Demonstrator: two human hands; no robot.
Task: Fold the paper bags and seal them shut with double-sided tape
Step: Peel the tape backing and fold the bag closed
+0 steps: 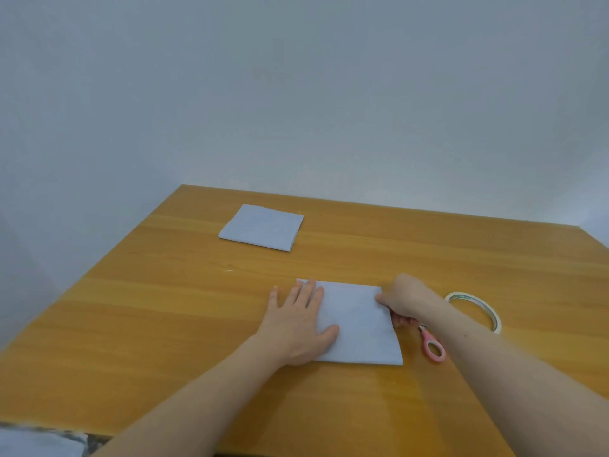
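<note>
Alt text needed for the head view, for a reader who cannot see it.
A left hand presses flat on a folded white paper bag on a wooden table while the right hand pinches its right edge. Pink-handled scissors and a tape roll lie right; another folded white bag lies farther back.

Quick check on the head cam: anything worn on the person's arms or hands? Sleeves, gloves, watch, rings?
Nothing worn that shows. The left hand and right hand are bare, with no gloves, and no rings or watch visible. Both forearms are bare right down to the frame's lower edge, so no sleeve or cuff is in view. No markers, straps or cables on either arm.
</note>
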